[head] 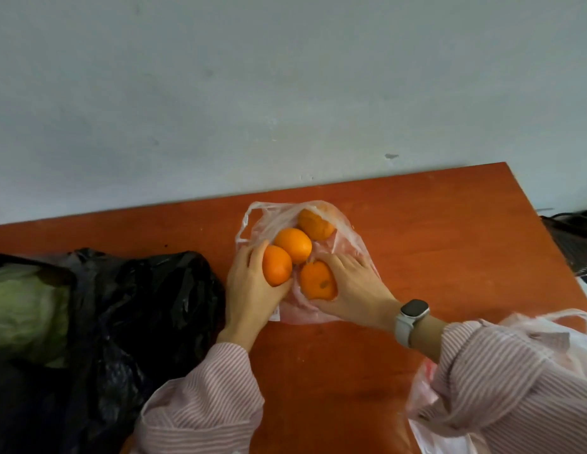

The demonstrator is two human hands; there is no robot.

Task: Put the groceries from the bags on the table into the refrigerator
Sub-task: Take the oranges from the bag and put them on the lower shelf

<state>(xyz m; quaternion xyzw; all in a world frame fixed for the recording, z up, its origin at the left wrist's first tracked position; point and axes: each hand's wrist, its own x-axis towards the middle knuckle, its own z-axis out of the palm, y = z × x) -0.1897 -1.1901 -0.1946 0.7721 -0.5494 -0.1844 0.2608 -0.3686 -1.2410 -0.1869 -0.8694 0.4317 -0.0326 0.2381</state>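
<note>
Red-brown table (416, 224) against a pale wall. Directly on it: clear plastic bag (347, 244) mid-table with oranges on it, black bag (148, 290) at left holding a cabbage (26, 309), another pinkish-clear bag (426, 388) at right edge.

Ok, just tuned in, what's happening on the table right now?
A person is unpacking oranges from a clear plastic bag lying open on the red table. The left hand cups one orange; the right hand is closed over another. Two more oranges sit in the bag behind them. A black bag with a cabbage waits to the left. No refrigerator in view.
</note>
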